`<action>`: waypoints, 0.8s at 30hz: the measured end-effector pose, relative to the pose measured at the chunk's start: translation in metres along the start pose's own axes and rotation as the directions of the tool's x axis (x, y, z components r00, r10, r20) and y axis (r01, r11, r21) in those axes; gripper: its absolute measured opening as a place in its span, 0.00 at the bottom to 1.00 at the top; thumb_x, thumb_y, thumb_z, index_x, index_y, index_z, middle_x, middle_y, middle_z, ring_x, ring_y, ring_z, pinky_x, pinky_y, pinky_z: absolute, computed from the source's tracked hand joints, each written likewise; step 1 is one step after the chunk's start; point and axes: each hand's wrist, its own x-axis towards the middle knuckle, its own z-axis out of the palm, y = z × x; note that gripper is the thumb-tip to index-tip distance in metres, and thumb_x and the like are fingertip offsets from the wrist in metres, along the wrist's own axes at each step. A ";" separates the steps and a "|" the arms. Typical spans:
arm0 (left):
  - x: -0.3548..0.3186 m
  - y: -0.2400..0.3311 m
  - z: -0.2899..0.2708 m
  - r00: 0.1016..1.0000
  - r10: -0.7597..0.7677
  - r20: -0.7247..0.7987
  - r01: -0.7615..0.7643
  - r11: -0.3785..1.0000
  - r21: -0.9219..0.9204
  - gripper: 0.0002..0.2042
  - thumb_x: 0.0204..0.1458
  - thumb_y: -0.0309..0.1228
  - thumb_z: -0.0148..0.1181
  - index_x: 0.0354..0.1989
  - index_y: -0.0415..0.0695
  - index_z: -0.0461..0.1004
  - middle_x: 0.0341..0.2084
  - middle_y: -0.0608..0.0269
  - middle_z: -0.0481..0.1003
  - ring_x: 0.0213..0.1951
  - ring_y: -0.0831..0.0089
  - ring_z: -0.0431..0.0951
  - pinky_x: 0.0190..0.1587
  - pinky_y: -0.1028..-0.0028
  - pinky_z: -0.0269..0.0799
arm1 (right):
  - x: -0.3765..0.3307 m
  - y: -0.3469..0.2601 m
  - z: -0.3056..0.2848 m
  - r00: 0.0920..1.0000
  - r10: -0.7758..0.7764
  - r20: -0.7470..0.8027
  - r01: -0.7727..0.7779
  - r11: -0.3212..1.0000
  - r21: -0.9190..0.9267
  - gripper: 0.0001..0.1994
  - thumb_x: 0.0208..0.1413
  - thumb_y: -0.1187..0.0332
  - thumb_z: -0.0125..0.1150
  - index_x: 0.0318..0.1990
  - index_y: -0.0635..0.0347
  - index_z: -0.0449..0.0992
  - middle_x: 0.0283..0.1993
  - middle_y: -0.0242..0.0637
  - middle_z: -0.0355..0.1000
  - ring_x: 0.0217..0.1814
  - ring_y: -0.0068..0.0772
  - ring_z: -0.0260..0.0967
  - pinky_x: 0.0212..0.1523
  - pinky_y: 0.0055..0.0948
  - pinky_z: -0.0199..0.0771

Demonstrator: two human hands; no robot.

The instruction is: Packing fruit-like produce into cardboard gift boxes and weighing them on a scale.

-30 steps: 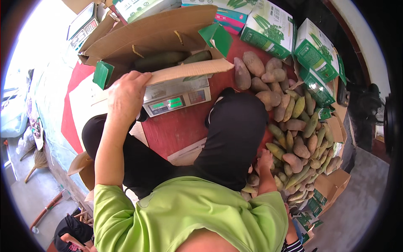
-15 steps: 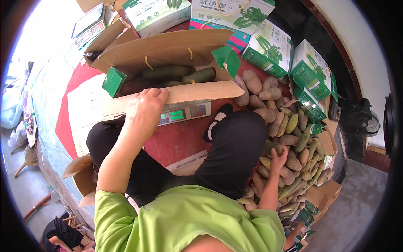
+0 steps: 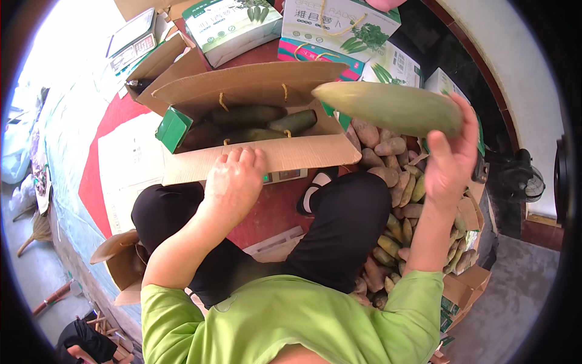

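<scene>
One long, tapering green radish with a paler tip (image 3: 391, 109) is held by the right hand (image 3: 450, 155), gripped near its thick right end between thumb and fingers. It is raised on the right, its tip pointed left toward the open brown cardboard box (image 3: 254, 88). Dark green radishes (image 3: 250, 114) are contained in the box. The box's near flap (image 3: 309, 151) is touched by the left hand (image 3: 235, 179), fingers laid close together; whether it is pinched cannot be told. Below the flap, a digital scale (image 3: 288, 176) is mostly covered. On the right, brownish and green radishes (image 3: 391, 146) are heaped.
</scene>
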 end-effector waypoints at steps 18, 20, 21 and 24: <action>-0.001 -0.005 0.007 0.973 0.096 -0.212 -0.097 0.995 0.004 0.15 0.39 0.27 0.55 0.38 0.36 0.69 0.28 0.58 0.72 0.35 0.65 0.74 0.35 0.69 0.71 | 0.020 0.080 0.083 0.867 0.126 0.482 0.222 0.768 -0.601 0.13 0.47 0.73 0.60 0.43 0.59 0.73 0.44 0.41 0.70 0.44 0.43 0.70 0.42 0.31 0.69; 0.002 -0.004 0.006 0.965 0.100 -0.243 -0.107 0.994 -0.015 0.14 0.40 0.27 0.54 0.38 0.37 0.69 0.29 0.58 0.72 0.36 0.64 0.74 0.36 0.69 0.71 | 0.017 0.061 0.072 0.914 0.150 0.376 0.059 0.869 -0.491 0.10 0.48 0.73 0.60 0.40 0.59 0.74 0.39 0.39 0.73 0.41 0.37 0.72 0.39 0.28 0.71; 0.003 -0.004 0.005 0.957 0.098 -0.274 -0.111 0.993 -0.031 0.14 0.41 0.27 0.53 0.39 0.38 0.69 0.30 0.59 0.72 0.37 0.63 0.74 0.38 0.68 0.71 | 0.012 0.061 0.062 0.933 0.191 0.305 -0.030 0.886 -0.463 0.11 0.49 0.74 0.59 0.42 0.60 0.74 0.39 0.36 0.73 0.41 0.30 0.71 0.38 0.25 0.71; 0.006 -0.006 0.001 0.988 0.025 -0.153 -0.043 0.993 -0.110 0.15 0.45 0.24 0.50 0.44 0.43 0.70 0.37 0.60 0.73 0.42 0.62 0.74 0.45 0.65 0.70 | 0.001 0.064 0.025 0.949 0.267 0.166 -0.175 0.887 -0.428 0.11 0.51 0.75 0.58 0.43 0.62 0.74 0.40 0.34 0.74 0.40 0.21 0.70 0.39 0.22 0.70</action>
